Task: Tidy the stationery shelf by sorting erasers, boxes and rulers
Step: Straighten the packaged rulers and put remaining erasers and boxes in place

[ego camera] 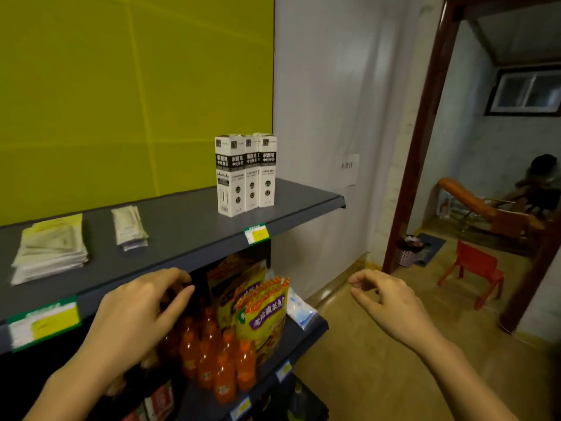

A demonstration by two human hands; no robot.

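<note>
Three tall white and black boxes (245, 174) stand upright side by side near the right end of the grey top shelf (182, 220). A thick stack of flat pale packets (51, 249) lies at the shelf's left, and a smaller stack of packets (129, 227) lies beside it. My left hand (142, 311) hovers just below the shelf's front edge, fingers loosely curled and holding nothing. My right hand (385, 299) floats in the air right of the shelving, fingers apart and empty.
Orange drink bottles (212, 360) and yellow snack bags (261, 314) fill the lower shelf. A yellow-green panel backs the shelving. To the right, a doorway opens onto a room with a red small chair (473, 271), a basket (408, 252) and a seated person (543, 180).
</note>
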